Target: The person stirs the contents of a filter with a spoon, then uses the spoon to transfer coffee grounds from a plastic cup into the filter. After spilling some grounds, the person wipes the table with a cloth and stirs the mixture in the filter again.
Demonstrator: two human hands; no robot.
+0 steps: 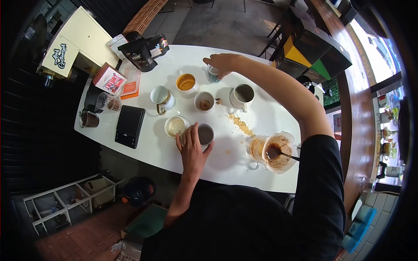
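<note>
My left hand (192, 147) rests on the white table (270, 117) with its fingers against a small grey cup (205, 134), beside a pale cup of light liquid (176, 126). My right hand (223, 63) reaches to the far side and closes over the rim of a small dark glass (213, 75). Between the hands stand a cup of orange-brown liquid (186, 82), a white cup with a gold handle (161, 97), a small white cup with dregs (204, 102) and a white mug (242, 96).
A glass pour-over dripper with wet grounds and a spoon (273, 151) stands at the near right, spilled grounds (240, 124) beside it. A black scale (129, 125), dark bags (140, 53), a red-and-white box (109, 79) and dark jars (89, 118) sit at left. A wooden counter (357, 113) runs along the right.
</note>
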